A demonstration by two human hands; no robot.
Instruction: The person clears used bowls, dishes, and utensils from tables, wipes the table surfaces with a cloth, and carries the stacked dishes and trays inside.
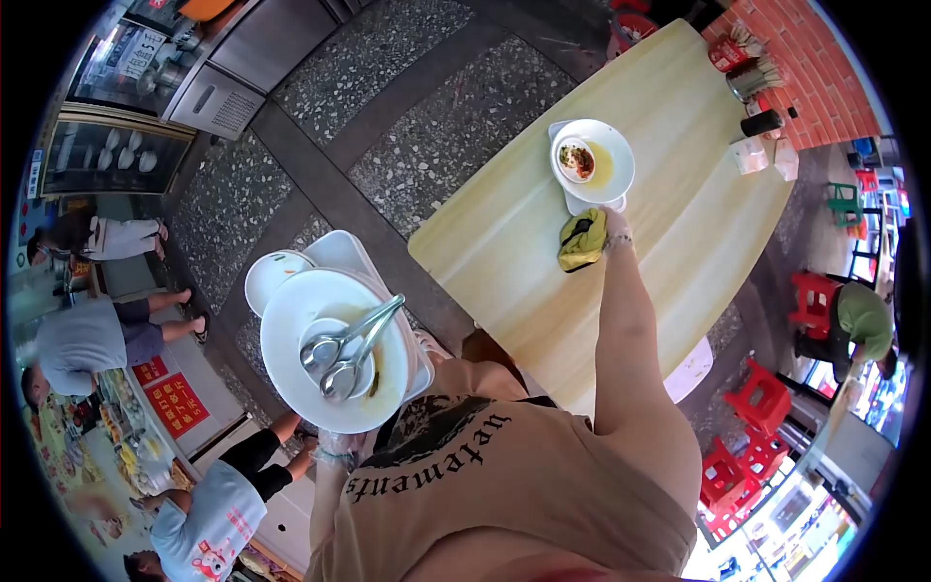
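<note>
My left hand [339, 449], in a clear glove, supports a white tray [346, 254] from below, largely hidden by the dishes. On that tray sits a large white bowl [276, 335] containing a smaller bowl and two metal spoons [339, 361]. A white plate [276, 274] juts out beside it. My gloved right hand [618, 227] is at the table, with a crumpled yellow-green cloth [579, 244] against it. Its fingertips meet the near end of another white tray [580, 206]. This tray carries a white bowl [621, 160] with yellowish liquid and a small dish [574, 160] of reddish-brown food scraps.
The light wooden table [514, 257] holds chopstick holders [752, 78], a dark bottle [761, 123] and tissue packs [749, 155] along the brick-patterned wall. Red stools [761, 398] stand at right near a person in green [861, 320]. Several people are by a food counter at left.
</note>
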